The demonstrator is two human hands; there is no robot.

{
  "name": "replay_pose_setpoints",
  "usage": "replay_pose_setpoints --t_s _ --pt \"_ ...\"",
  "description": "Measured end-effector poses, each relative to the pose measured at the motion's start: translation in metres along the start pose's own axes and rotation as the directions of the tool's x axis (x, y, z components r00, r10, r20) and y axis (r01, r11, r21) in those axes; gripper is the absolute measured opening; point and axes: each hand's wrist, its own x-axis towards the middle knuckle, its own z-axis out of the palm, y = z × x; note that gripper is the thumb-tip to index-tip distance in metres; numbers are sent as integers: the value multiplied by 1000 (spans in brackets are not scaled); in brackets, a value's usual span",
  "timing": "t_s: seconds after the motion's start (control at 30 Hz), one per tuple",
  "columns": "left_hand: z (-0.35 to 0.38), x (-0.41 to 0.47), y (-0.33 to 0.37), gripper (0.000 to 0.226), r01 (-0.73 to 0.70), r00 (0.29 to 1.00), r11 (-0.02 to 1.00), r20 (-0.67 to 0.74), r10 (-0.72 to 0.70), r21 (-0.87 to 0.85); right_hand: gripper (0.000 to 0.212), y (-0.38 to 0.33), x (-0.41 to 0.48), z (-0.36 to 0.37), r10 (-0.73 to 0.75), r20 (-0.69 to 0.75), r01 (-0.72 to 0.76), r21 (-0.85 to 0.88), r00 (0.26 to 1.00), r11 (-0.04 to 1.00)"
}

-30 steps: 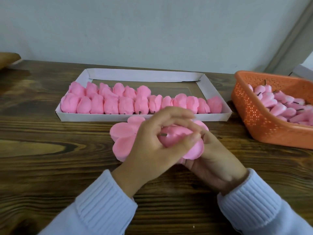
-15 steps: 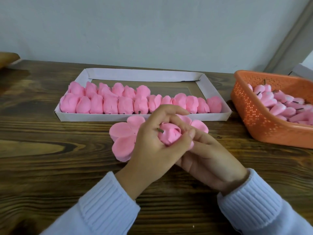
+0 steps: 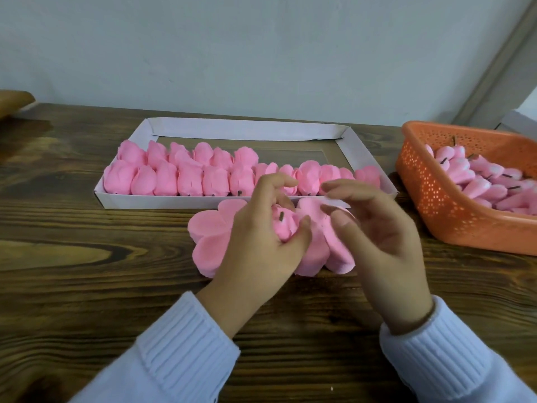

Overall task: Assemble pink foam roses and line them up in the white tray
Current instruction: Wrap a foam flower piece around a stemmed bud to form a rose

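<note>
My left hand grips a pink foam rose bud with a short dark stem pointing up, held just above a stack of flat pink foam petals lying on the table. My right hand hovers to the right of the bud with fingers loosely spread, touching nothing I can see. Behind both hands stands the white tray, holding several finished pink roses in two rows along its front and left.
An orange perforated basket at the right holds several pink buds with dark stems. The dark wooden table stretches left and toward me. A pale wall rises behind the tray.
My right hand has let go of the bud and pulled away to the right, fingers opening. My left hand keeps the bud, and the petal stack beneath is more exposed.
</note>
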Motion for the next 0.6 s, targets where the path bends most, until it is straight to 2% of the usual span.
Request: replay_pose_setpoints --t_s 0.03,0.1,0.23,0.4,0.5,0.6 --pt "1 -1 -1 50 16 999 1000 40 -17 18 19 0 -2 3 -49 45 52 -58 998 997" --pt "2 -2 -2 61 27 994 999 107 -30 35 18 2 -4 10 -42 90 53 -115 995 992" --pt "2 -4 -3 73 45 981 998 187 -51 34 17 3 -6 17 16 42 -11 -117 999 993" --pt "3 -4 0 83 -6 967 999 255 -5 43 14 4 -5 15 50 17 -46 -163 999 986" --pt "2 -4 6 81 -45 969 996 247 25 74 22 3 -4 11 -78 -71 55 -288 994 956" --pt "2 -2 12 74 -189 973 966 165 160 177 23 2 -3 9 -200 -62 158 -406 978 900"
